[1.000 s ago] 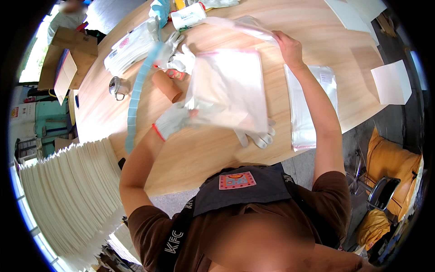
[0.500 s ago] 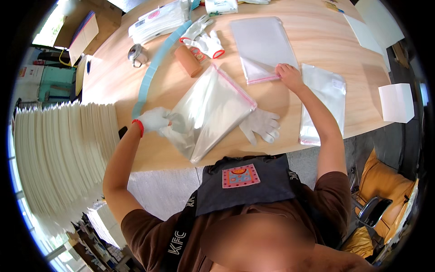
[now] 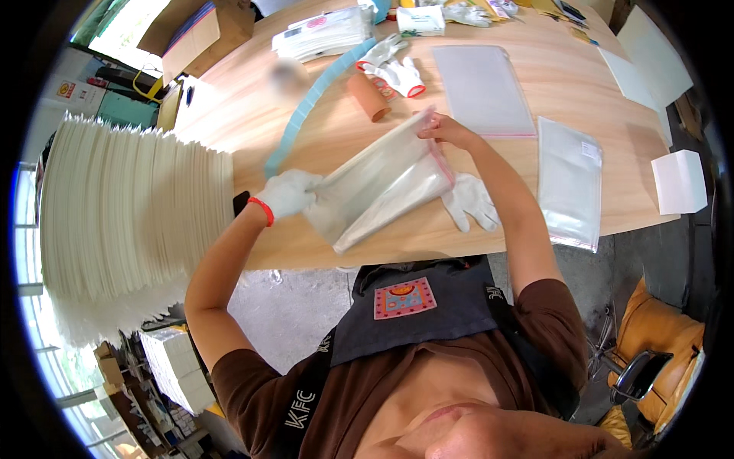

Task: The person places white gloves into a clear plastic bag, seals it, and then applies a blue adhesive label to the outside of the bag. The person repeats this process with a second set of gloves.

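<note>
The scene is brightly and evenly lit by daylight, which enters from windows at the left edge and upper left corner, where highlights are blown out. Soft glare is seen on the clear plastic bag (image 3: 382, 187) and the wooden desk (image 3: 252, 130). Straight edges are bent strongly toward the black circular rim. One patch on the desk is blurred.

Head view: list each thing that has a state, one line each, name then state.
clear zip bag: lifted off the table, stretched between both hands
left hand: gloved, gripping the bag's lower end
right hand: bare, pinching the bag's pink-edged top
loose white glove: lying flat on the wooden table
cardboard tube: lying on its side
</note>
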### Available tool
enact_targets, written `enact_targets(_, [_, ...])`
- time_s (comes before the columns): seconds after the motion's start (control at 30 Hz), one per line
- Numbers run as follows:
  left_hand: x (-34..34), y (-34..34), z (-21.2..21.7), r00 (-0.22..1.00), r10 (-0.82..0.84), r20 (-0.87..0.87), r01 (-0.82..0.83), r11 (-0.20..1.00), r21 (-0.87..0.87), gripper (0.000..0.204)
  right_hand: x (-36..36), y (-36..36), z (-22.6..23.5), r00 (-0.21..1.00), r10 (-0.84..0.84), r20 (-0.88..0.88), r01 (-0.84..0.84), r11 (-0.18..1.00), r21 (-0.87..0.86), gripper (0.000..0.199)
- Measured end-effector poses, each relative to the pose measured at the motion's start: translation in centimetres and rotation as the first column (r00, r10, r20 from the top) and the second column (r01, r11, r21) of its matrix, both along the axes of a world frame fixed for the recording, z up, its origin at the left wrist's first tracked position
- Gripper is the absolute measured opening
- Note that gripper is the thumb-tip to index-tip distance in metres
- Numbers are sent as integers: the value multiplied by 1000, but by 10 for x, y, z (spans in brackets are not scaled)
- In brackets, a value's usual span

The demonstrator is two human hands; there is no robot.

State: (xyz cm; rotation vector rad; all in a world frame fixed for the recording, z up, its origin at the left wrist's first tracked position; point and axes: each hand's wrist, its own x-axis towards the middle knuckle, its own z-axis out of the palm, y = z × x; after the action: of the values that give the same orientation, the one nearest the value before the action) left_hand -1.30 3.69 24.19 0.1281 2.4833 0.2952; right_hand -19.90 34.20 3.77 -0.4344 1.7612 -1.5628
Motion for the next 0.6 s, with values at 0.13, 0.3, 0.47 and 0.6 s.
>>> enact_targets(0.13, [0, -57, 16, 998, -7, -68, 10, 999, 53, 38, 17, -17, 37, 970, 240, -32, -229, 953, 198, 51])
enact_targets(0.3, [-45, -104, 62, 995, -47, -89, 30, 982, -187, 39, 124, -48, 62, 999, -23, -48, 25, 999, 46, 42])
enact_targets(0.47, [-91, -49, 59, 791, -319, -521, 93, 906, -413, 34, 246, -97, 23, 771, -479, 419, 574, 809, -131, 31])
enact_targets(0.6, [-57, -22, -18, 182, -315, -932, 470, 860, -199, 35, 304, -122, -9, 577, -560, 595, 731, 679, -69, 20])
